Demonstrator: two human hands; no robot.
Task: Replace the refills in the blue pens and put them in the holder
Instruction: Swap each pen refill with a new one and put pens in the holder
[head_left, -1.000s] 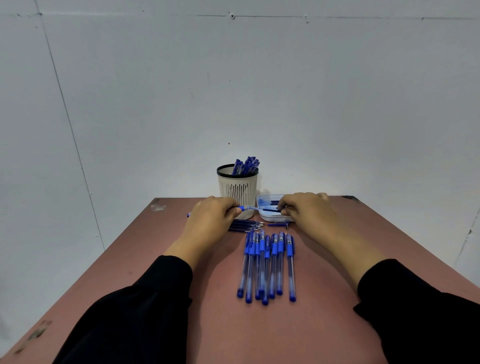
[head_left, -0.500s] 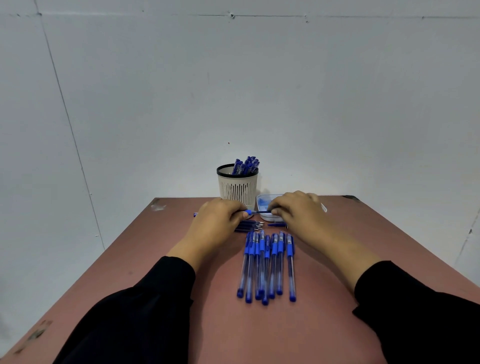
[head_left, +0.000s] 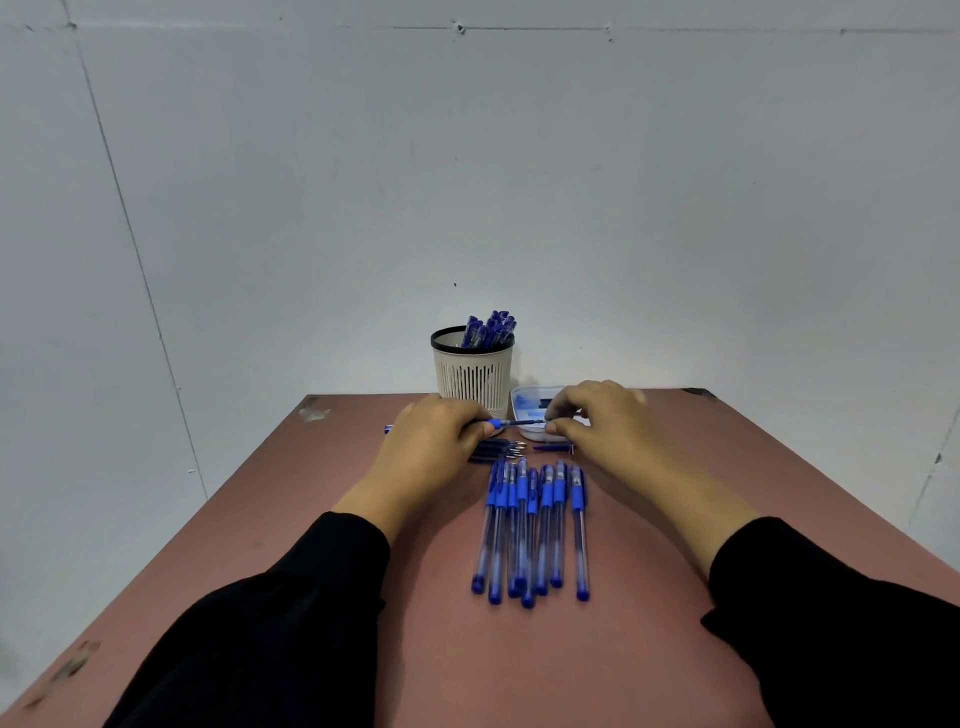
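I am judging the job partly done: my left hand (head_left: 431, 447) is curling round one pen (head_left: 511, 423) near the table's (head_left: 311, 519) far edge, finished pens are standing in the holder (head_left: 472, 371) there, eight pens (head_left: 530, 525) are waiting mid-table, and my right hand's (head_left: 602, 421) fingers are pinching its tip.

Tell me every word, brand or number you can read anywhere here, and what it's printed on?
No text can be read.
Row of blue pens on the table: small pale marks near the grips, too blurred to read.
Pens in the holder: no print visible.
White tray: blue patches inside, no legible print.
Pen held between left hand and right hand: nothing legible.
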